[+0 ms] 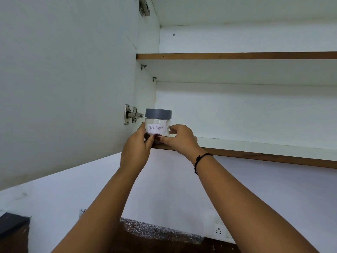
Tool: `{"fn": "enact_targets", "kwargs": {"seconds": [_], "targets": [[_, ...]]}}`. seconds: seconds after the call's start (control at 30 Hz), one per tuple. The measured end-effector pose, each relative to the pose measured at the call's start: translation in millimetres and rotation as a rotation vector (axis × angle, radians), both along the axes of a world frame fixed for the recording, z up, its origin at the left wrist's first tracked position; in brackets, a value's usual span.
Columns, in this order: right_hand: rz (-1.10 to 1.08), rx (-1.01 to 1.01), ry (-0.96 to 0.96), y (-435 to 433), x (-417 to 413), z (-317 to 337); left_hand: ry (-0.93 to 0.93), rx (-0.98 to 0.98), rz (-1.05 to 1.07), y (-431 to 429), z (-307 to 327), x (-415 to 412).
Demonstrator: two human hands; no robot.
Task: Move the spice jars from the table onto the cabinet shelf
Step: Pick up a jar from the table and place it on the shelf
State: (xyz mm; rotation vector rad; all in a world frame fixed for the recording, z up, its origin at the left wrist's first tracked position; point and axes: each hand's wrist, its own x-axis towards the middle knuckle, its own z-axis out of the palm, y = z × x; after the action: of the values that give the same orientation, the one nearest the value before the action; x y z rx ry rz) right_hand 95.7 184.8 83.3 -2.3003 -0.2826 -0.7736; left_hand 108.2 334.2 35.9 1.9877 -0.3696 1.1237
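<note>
Both hands, left hand (pixel 141 141) and right hand (pixel 177 138), pinch the small clear plastic jar with grey screw lid (pixel 158 125) at the lower cabinet shelf's (pixel 255 143) left near edge; it looks light, rigid, slick-walled, best gripped low on opposite sides.

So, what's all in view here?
spice jar: one, clear, grey lid, "Black Pepper" label, at lower shelf's left end
lower shelf: one, white, brown edge, lowest in cabinet
upper shelf: one, white, brown edge, above
cabinet door: one, white, open, left
hinges: two, silver, door's inner edge
wall socket: one, white, lower right
countertop: one, dark speckled, bottom
bracelet: one, black, right wrist
left hand: one, holding jar's left side
right hand: one, holding jar's right side
</note>
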Motion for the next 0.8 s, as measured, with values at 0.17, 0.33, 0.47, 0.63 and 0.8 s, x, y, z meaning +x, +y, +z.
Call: {"fn": "enact_targets", "kwargs": {"seconds": [0.17,0.33,0.47,0.63,0.8], "targets": [[-0.074,-0.081,0.020,7,13,-4,0.015,0.064,0.121,4,-5,11],[-0.149,-0.155,0.025,10,15,-6,0.021,0.053,0.222,-1,-6,16],[-0.120,-0.130,0.022,7,8,-10,0.011,-0.010,0.160,-2,-13,8],[-0.046,-0.015,-0.212,-1,-18,-37,-0.024,-0.041,0.060,-3,-46,-13],[0.085,0.196,-0.370,-8,-59,-91,0.033,-0.212,-0.128,-16,-101,-51]]}}
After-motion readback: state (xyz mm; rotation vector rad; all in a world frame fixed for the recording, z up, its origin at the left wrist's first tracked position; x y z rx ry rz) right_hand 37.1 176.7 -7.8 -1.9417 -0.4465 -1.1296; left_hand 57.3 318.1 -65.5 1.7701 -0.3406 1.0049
